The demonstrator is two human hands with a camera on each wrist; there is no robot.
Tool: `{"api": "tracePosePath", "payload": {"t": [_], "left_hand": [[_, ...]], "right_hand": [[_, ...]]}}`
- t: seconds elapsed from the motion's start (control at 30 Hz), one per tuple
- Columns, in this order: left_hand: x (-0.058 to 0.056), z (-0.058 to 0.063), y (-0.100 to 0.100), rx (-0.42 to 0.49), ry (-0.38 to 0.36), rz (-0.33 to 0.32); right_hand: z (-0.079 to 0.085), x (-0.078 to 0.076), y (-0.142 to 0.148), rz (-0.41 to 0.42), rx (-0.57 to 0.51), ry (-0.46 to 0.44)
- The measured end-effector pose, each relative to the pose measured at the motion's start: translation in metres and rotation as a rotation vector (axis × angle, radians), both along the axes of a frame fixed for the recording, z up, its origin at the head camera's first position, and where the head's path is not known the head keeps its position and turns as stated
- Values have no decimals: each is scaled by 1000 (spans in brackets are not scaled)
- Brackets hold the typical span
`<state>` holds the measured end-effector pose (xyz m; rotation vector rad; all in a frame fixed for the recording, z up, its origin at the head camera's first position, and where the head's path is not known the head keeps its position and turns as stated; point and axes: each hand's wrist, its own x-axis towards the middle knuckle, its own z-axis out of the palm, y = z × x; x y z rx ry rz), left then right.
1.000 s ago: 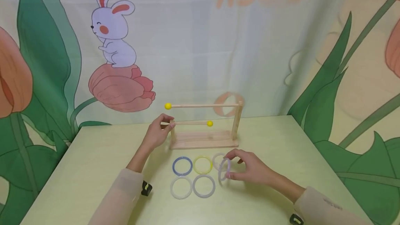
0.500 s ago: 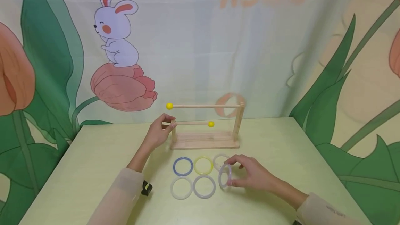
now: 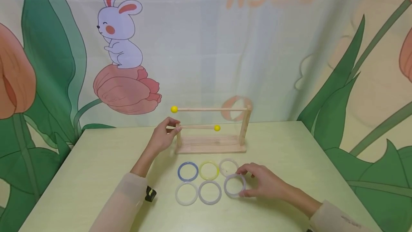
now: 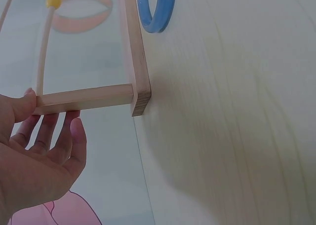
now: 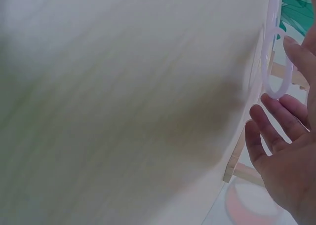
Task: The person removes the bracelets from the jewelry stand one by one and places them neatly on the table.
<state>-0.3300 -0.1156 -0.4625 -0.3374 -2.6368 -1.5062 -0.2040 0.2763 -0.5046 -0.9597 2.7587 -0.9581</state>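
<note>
A wooden stand [image 3: 210,148] has two horizontal rods with yellow ball ends, one rod above the other. At its left side, my left hand [image 3: 161,137] grips the top of the short post [image 4: 89,98], thumb on one side and fingers on the other. My right hand [image 3: 267,182] pinches a pale purple ring [image 3: 225,186] between thumb and fingertips, in front of the stand. The ring lies nearly level, low over the table or on it; I cannot tell which. In the right wrist view the same ring [image 5: 277,93] appears between thumb and fingers.
Several rings are laid in two rows on the table [image 3: 112,164]: a blue ring [image 3: 178,175], a yellow ring [image 3: 200,174], a clear ring [image 3: 220,167], a whitish ring [image 3: 176,198] and a greyish purple ring [image 3: 200,196]. Behind hangs a printed curtain [image 3: 193,46].
The purple ring has tipped from upright to nearly flat as my right hand moved down and slightly right. My left hand keeps its grip on the post.
</note>
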Motion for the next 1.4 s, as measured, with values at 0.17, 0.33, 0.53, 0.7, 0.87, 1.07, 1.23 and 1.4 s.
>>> {"api": "tracePosePath", "payload": {"t": [0.17, 0.33, 0.53, 0.7, 0.87, 1.07, 1.23, 1.4], "left_hand": [[1, -1, 0, -5, -6, 6], [1, 0, 0, -8, -10, 6], [1, 1, 0, -4, -16, 3], [1, 2, 1, -9, -16, 7], [-1, 1, 1, -14, -10, 9], [-2, 0, 0, -8, -3, 10], [-1, -2, 0, -11, -10, 7], [-1, -1, 1, -15, -4, 5]], "right_hand": [[-2, 1, 0, 3, 35, -1], [-2, 2, -2, 13, 78, 18], [-4, 3, -4, 22, 110, 39], [-7, 3, -5, 30, 117, 62], [-9, 3, -5, 24, 129, 72], [-7, 4, -7, 17, 146, 59], [-8, 6, -8, 13, 166, 63], [-7, 7, -8, 6, 157, 72]]}}
